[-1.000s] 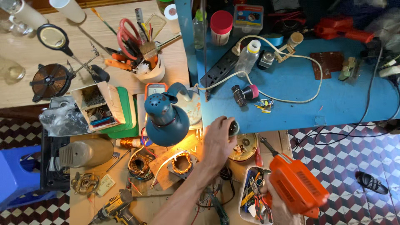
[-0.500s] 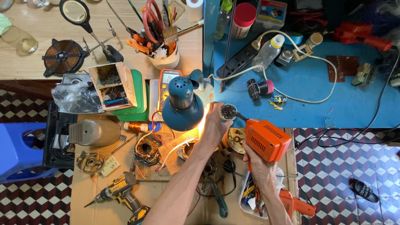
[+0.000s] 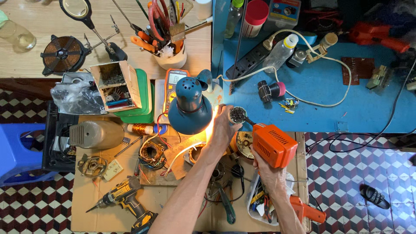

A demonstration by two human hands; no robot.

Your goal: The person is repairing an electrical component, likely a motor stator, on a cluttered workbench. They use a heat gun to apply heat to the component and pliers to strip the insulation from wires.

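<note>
My left hand [image 3: 224,128] grips a small round metal part [image 3: 237,115] just under the lit blue desk lamp [image 3: 190,107]. An orange power drill [image 3: 274,144] is held in my right hand [image 3: 269,173], its nose against that round part. Both hands work over a cardboard-covered bench [image 3: 99,216], above an orange motor piece [image 3: 242,143] and copper-wound coils [image 3: 151,151].
A yellow cordless drill [image 3: 125,199] lies at the lower left. A multimeter [image 3: 174,82], a green tray [image 3: 141,97], a cup of tools [image 3: 169,54] and a box of parts [image 3: 115,84] stand behind. A power strip [image 3: 251,60] and bottles sit on the blue table [image 3: 329,104]. A blue stool [image 3: 19,151] is at left.
My right hand has brought the orange drill up from the lower right to the round part that my left hand holds. The view has shifted down and closer.
</note>
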